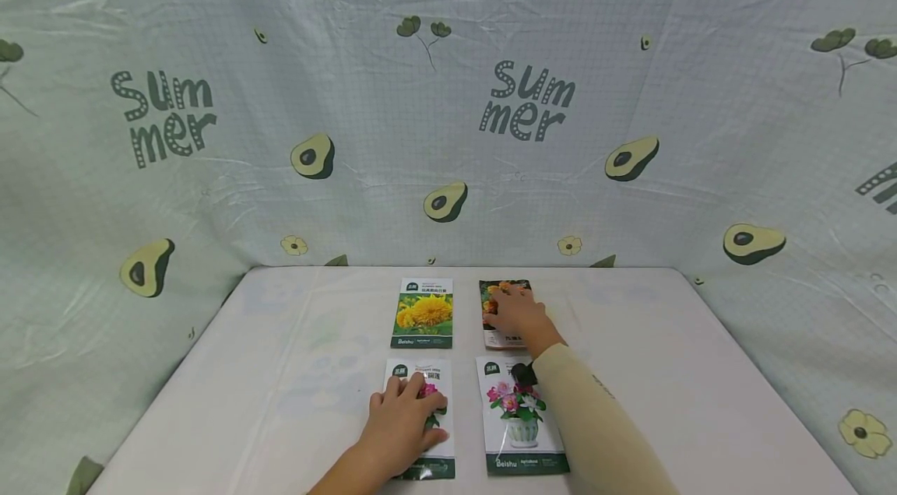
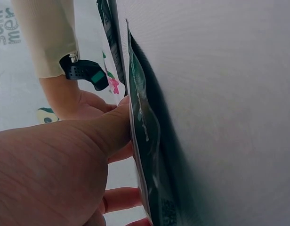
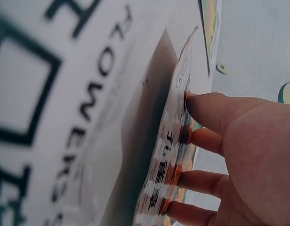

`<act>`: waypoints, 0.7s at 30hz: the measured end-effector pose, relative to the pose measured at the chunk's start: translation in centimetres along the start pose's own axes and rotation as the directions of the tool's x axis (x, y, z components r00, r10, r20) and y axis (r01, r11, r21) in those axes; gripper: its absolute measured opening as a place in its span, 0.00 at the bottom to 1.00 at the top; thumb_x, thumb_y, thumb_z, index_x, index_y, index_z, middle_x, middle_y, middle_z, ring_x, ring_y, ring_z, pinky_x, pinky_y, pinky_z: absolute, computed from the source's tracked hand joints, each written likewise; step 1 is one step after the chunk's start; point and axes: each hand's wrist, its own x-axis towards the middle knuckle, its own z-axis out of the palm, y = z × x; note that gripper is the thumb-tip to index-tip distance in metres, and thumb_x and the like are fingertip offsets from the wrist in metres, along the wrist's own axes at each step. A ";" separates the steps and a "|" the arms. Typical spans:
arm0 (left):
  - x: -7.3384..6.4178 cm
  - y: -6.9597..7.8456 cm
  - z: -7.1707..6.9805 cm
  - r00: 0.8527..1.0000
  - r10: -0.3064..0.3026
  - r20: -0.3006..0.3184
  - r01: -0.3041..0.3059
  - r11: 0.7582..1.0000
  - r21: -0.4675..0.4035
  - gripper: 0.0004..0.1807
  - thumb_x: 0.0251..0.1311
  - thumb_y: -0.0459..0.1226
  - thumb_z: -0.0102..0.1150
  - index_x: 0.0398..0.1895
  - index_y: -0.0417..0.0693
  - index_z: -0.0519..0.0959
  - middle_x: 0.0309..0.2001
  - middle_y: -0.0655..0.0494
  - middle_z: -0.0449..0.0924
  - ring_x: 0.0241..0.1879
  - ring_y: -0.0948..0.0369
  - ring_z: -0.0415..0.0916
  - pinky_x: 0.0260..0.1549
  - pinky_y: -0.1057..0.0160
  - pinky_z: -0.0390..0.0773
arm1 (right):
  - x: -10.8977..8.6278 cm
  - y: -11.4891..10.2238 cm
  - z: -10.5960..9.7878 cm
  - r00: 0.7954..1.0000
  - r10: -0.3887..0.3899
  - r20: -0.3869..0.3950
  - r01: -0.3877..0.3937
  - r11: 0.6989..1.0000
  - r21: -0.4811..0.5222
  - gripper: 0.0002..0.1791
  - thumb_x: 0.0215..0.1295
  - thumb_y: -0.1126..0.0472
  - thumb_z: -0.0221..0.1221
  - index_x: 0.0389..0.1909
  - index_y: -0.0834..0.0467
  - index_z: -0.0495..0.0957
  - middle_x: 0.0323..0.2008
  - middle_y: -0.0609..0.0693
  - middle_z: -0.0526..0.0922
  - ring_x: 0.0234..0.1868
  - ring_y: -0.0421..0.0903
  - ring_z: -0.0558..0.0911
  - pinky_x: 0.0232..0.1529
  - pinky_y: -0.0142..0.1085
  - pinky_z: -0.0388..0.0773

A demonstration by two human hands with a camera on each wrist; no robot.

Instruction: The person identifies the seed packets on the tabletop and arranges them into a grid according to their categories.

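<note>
Flower seed packets lie in two rows on the white table. My left hand [image 1: 398, 423] rests with spread fingers on the near-left packet [image 1: 420, 472], hiding much of its pink flower picture. In the left wrist view the thumb and fingertips touch that packet's [image 2: 144, 122] printed face. My right hand [image 1: 520, 314] reaches over to the far-right packet [image 1: 494, 338], which has orange flowers. In the right wrist view its spread fingertips press on the front of this packet [image 3: 159, 174]. Neither hand's fingers curl round a packet's edge.
A packet with a yellow flower [image 1: 424, 313] lies at the far left. The near-right packet [image 1: 515, 456], showing a potted plant, is partly covered by the right sleeve [image 1: 596, 417] and black wrist camera [image 1: 523, 373]. Behind the white table [image 1: 280, 370] hangs an avocado-print cloth [image 1: 378, 106].
</note>
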 end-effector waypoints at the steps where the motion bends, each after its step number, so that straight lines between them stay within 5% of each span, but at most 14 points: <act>1: 0.0 0.0 0.0 1.000 0.000 0.000 0.000 1.000 0.001 0.23 0.55 0.58 0.71 0.53 0.65 0.84 0.54 0.52 0.73 0.53 0.47 0.65 0.46 0.39 0.68 | 0.0 0.0 0.0 1.000 -0.002 0.002 0.002 1.000 -0.001 0.33 0.74 0.42 0.57 0.76 0.47 0.66 0.79 0.55 0.60 0.79 0.64 0.58 0.69 0.67 0.61; 21: -0.1 0.0 -0.3 1.000 0.000 0.009 0.000 1.000 -0.010 0.22 0.56 0.57 0.71 0.53 0.65 0.84 0.54 0.51 0.73 0.52 0.47 0.65 0.47 0.39 0.68 | -0.1 -0.8 0.0 1.000 -0.012 0.014 0.012 1.000 -0.010 0.34 0.74 0.40 0.57 0.76 0.46 0.65 0.79 0.55 0.59 0.79 0.65 0.57 0.68 0.68 0.62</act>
